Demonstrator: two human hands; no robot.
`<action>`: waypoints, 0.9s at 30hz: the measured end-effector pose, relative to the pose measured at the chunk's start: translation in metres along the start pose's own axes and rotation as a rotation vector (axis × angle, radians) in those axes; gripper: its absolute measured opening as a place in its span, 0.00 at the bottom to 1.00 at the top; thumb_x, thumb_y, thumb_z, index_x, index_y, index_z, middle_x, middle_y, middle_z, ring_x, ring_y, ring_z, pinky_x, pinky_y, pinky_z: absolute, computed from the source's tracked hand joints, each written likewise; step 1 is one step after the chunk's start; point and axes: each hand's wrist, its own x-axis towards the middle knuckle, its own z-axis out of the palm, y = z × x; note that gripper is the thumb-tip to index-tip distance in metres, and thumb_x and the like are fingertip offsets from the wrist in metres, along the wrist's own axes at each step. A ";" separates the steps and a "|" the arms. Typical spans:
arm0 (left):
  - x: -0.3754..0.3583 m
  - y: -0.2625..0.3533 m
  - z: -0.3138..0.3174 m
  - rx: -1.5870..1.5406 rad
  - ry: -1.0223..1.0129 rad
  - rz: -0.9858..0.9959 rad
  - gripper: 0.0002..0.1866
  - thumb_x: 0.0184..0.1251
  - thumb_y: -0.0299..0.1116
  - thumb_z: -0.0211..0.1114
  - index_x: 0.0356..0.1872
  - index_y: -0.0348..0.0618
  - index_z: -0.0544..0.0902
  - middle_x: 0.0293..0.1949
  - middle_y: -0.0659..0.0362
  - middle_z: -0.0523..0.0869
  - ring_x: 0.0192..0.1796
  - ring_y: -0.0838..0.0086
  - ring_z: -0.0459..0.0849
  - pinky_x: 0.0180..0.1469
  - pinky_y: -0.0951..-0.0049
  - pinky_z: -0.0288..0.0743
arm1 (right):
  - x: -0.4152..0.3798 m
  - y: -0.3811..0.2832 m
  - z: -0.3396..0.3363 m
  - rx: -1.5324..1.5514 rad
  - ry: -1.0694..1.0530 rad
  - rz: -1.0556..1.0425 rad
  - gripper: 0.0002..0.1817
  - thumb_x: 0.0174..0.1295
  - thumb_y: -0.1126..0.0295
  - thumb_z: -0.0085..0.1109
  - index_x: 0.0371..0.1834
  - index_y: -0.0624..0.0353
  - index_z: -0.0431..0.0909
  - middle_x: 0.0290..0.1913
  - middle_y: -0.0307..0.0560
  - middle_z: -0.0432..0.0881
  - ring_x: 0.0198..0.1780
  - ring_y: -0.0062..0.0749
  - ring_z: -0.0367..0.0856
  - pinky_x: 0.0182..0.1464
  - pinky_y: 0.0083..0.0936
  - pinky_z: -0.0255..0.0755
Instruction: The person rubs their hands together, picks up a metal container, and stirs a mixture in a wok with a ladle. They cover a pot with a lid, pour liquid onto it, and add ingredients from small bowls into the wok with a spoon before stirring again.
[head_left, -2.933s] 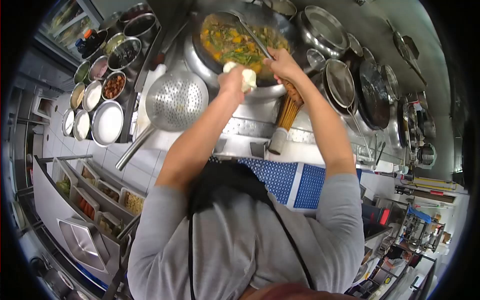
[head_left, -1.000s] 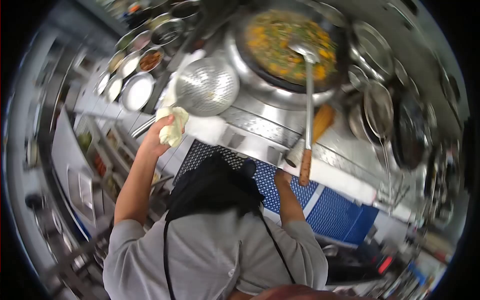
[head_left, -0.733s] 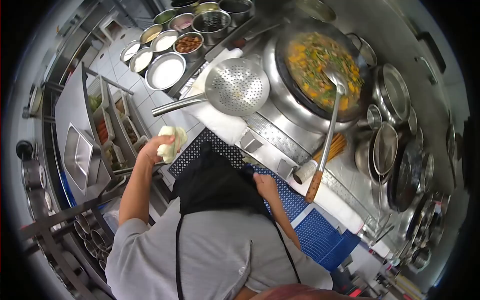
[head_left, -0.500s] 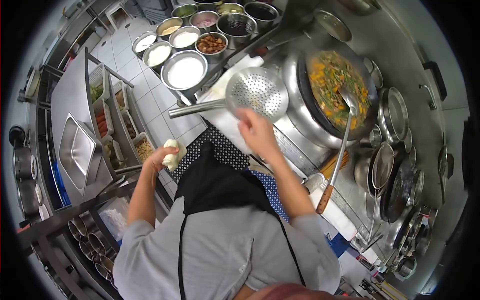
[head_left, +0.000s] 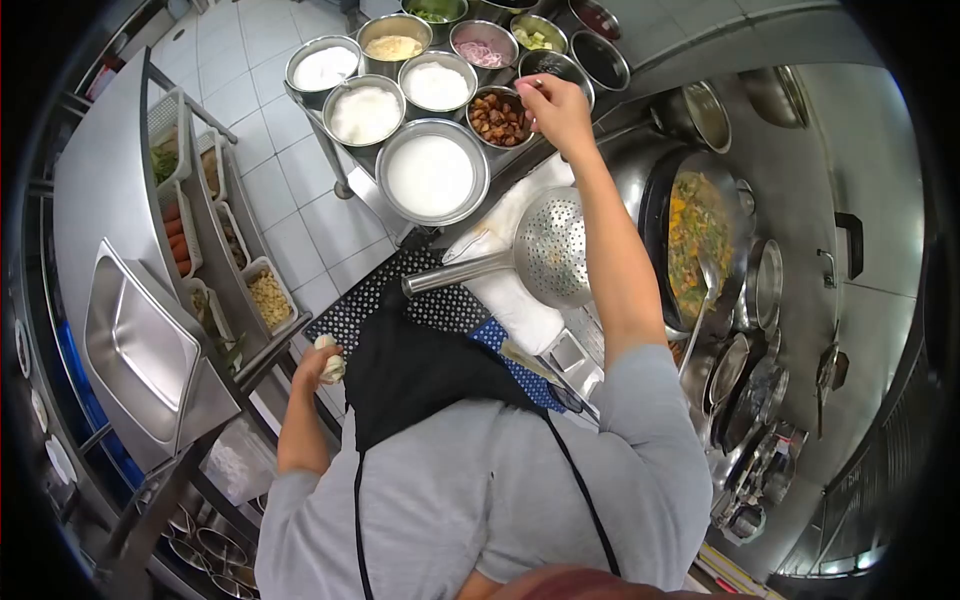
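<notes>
- The left hand (head_left: 316, 366) is closed on a crumpled pale cloth (head_left: 331, 361), low on the left, well apart from the right hand.
- The right hand (head_left: 557, 112) reaches to the far side, fingers bent, above the edges of the bowl of brown pieces (head_left: 497, 118) and the bowl of dark liquid (head_left: 572, 70); whether its fingertips meet or pinch anything, one cannot tell.
- Left of the brown pieces, a wide bowl of white contents (head_left: 430, 176) sits nearer the person, with bowls of white powder (head_left: 365, 112) beyond it.
- The perforated strainer (head_left: 548, 250), partly hidden by the right forearm, lies over white towels (head_left: 515, 305), its handle pointing left.
- Right of the forearm, the wok (head_left: 655, 235) contains orange and green food (head_left: 697, 235), with a long-handled ladle (head_left: 709, 280) dipping in.
- On the left, carrots (head_left: 175, 240) and pale chunks (head_left: 268, 299) fill bins beside an empty metal pan (head_left: 140, 345).
</notes>
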 end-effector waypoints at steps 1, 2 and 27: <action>0.006 -0.003 -0.006 0.079 0.004 -0.036 0.15 0.53 0.42 0.73 0.35 0.44 0.83 0.26 0.58 0.85 0.22 0.67 0.85 0.23 0.62 0.78 | -0.014 0.001 -0.005 0.159 0.019 0.069 0.12 0.65 0.63 0.62 0.39 0.61 0.85 0.28 0.49 0.85 0.32 0.37 0.85 0.34 0.31 0.79; 0.013 -0.006 -0.010 0.071 -0.006 -0.023 0.14 0.52 0.42 0.73 0.34 0.45 0.84 0.25 0.57 0.85 0.23 0.66 0.85 0.23 0.62 0.78 | -0.024 0.003 -0.008 0.320 0.045 0.133 0.11 0.65 0.64 0.63 0.38 0.61 0.85 0.26 0.45 0.84 0.29 0.30 0.84 0.30 0.27 0.79; 0.005 0.079 0.015 0.291 0.129 0.142 0.16 0.51 0.43 0.74 0.32 0.43 0.82 0.23 0.57 0.84 0.19 0.67 0.82 0.18 0.65 0.72 | -0.099 0.086 -0.018 1.191 0.472 0.411 0.09 0.71 0.66 0.58 0.42 0.61 0.77 0.29 0.45 0.81 0.26 0.29 0.81 0.28 0.29 0.82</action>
